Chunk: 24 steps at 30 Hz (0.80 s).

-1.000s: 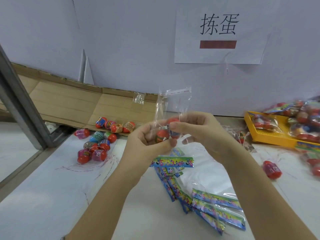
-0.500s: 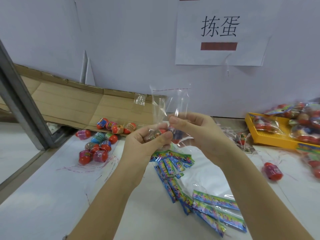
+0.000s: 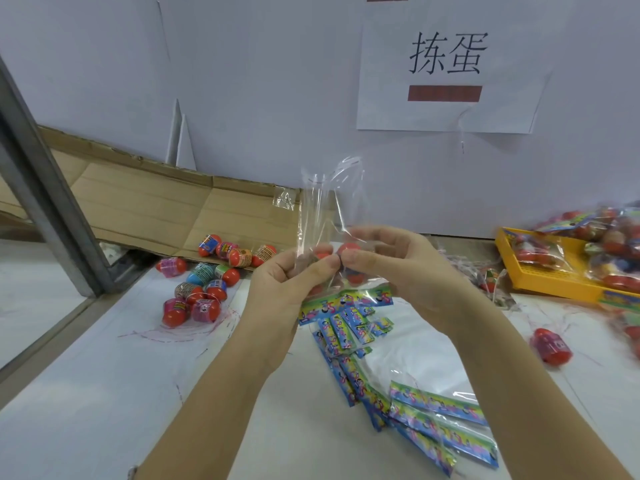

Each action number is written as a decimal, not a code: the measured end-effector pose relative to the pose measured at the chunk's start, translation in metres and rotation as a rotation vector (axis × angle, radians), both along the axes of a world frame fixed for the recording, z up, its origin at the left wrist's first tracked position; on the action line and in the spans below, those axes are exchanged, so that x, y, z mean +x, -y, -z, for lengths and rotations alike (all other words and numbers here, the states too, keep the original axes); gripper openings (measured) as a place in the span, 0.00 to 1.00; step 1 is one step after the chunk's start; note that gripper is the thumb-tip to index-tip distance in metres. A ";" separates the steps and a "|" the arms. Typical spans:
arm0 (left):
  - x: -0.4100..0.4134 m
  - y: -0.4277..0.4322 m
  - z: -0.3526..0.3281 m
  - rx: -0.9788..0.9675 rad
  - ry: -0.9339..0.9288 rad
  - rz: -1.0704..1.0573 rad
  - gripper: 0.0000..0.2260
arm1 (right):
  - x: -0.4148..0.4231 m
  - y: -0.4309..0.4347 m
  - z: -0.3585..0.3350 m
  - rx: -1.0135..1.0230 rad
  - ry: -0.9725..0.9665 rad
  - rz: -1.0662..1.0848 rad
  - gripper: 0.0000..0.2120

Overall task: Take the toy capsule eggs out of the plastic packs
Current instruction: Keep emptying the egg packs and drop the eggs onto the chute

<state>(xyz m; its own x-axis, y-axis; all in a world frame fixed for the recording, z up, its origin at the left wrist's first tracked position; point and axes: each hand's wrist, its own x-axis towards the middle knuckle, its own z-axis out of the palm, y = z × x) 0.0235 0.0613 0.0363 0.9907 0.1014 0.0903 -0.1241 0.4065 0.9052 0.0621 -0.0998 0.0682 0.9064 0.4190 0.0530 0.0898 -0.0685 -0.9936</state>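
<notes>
Evidently the left hand (image 3: 287,275) and right hand (image 3: 398,268) each have a grip pinched on the lower part of the clear pack (image 3: 325,202), held upright above the table (image 3: 104,393) — likely to squeeze the red eggs (image 3: 348,249) inside toward its top.

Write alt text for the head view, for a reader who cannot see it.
The left hand and right hand pinch a clear plastic pack with red capsule eggs inside, above a white table. Loose eggs lie left, printed strips beneath, a yellow tray of packs right.
</notes>
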 end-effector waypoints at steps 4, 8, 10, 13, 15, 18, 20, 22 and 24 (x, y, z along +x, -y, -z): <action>-0.001 -0.006 -0.002 0.142 0.033 0.049 0.12 | 0.000 0.001 0.000 0.022 0.040 -0.034 0.09; -0.002 -0.014 -0.002 0.410 0.051 0.031 0.17 | -0.002 -0.001 0.001 -0.098 0.071 -0.070 0.09; -0.002 -0.013 -0.001 0.428 0.057 0.029 0.17 | -0.004 -0.003 0.001 -0.114 0.066 -0.089 0.11; -0.001 -0.009 0.001 0.413 0.088 -0.034 0.18 | -0.006 -0.007 0.002 -0.097 0.055 -0.121 0.10; -0.001 -0.007 0.002 0.380 0.122 -0.062 0.18 | -0.007 -0.008 0.002 -0.075 0.041 -0.132 0.09; -0.001 -0.005 0.002 0.325 0.158 -0.093 0.18 | -0.007 -0.009 0.002 -0.046 0.015 -0.140 0.09; -0.001 -0.005 0.000 0.279 0.164 -0.079 0.17 | -0.006 -0.008 0.002 -0.035 0.032 -0.116 0.07; 0.001 -0.009 0.000 0.219 0.140 -0.021 0.15 | -0.005 -0.006 0.001 0.031 0.034 -0.080 0.05; 0.004 -0.016 0.000 0.160 0.095 0.053 0.17 | -0.004 -0.003 -0.001 0.073 0.044 -0.055 0.05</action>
<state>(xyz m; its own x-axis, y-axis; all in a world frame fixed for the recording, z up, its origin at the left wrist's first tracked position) 0.0272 0.0776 0.0365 0.9805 0.0264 0.1949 -0.1948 0.2665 0.9440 0.0584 -0.0965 0.0687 0.8783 0.4616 0.1247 0.1353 0.0104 -0.9908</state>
